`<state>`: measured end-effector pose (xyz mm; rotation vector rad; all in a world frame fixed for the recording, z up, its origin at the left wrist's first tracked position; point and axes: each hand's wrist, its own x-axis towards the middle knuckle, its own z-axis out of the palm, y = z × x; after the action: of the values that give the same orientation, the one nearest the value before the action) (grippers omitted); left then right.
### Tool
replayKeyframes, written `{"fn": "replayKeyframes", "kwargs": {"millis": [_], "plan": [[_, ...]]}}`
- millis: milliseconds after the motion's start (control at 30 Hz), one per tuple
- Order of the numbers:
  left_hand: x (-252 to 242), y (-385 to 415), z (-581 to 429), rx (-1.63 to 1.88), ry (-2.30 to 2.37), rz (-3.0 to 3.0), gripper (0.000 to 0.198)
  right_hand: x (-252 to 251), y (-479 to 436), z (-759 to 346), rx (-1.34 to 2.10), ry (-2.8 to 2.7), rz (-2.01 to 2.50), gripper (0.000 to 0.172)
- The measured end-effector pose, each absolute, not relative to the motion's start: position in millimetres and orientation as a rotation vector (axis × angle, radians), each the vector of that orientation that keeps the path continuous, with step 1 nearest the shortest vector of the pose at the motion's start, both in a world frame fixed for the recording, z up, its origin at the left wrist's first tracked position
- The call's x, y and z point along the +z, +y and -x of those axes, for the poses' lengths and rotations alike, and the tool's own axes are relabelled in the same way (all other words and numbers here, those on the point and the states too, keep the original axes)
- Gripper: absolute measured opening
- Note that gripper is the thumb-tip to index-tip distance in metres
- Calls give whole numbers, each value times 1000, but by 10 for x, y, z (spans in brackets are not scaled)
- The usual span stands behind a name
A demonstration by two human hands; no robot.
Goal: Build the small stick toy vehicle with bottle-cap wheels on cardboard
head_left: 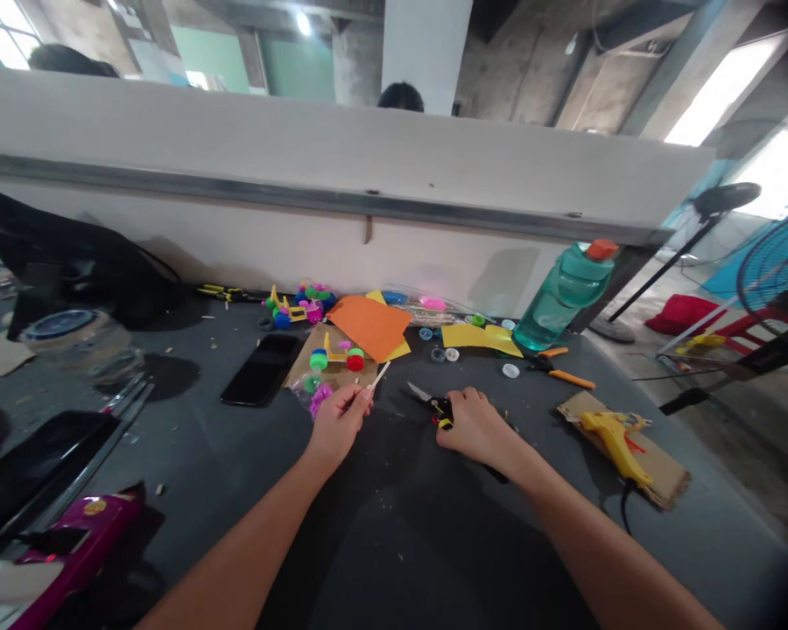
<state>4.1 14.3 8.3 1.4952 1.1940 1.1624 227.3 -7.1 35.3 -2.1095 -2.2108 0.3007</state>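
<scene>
My left hand [339, 422] is closed in a pinch on a thin pale stick [379, 376] that points up and to the right. My right hand [476, 424] rests on the dark table, fingers curled over the black and yellow handles of a pair of scissors [428, 401]; the blades point left, toward the stick. Just beyond my left hand lies a cardboard piece [332, 372] with a small toy made of coloured bottle caps [336, 355].
A black phone [261, 368] lies left of the cardboard. Orange paper [370, 325] and yellow paper [479, 337], loose caps, a teal bottle [561, 296] and orange-handled pliers [560, 371] are at the back. A yellow glue gun [614, 437] rests on cardboard at right. A grey partition stands behind.
</scene>
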Motion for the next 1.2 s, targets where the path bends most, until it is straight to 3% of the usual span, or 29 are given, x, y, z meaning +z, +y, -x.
{"fn": "replayKeyframes", "kwargs": {"millis": [200, 400, 533, 800, 1200], "plan": [[123, 144, -9, 1228, 1371, -1634, 28, 602, -251, -2101, 550, -2076, 1852, 28], [137, 110, -21, 1203, 1408, -1697, 25, 596, -194, -2095, 858, -1689, 1641, 29], [130, 103, -27, 1202, 1403, -1690, 25, 522, -56, -2165, 1104, -1176, 1312, 44], [133, 100, -18, 1227, 1399, -1672, 24, 500, -97, -2377, 1568, -1268, 1411, 41], [143, 119, 40, 1346, 1496, -1618, 26, 497, -245, -2089, 1318, -1823, 1577, 21]]}}
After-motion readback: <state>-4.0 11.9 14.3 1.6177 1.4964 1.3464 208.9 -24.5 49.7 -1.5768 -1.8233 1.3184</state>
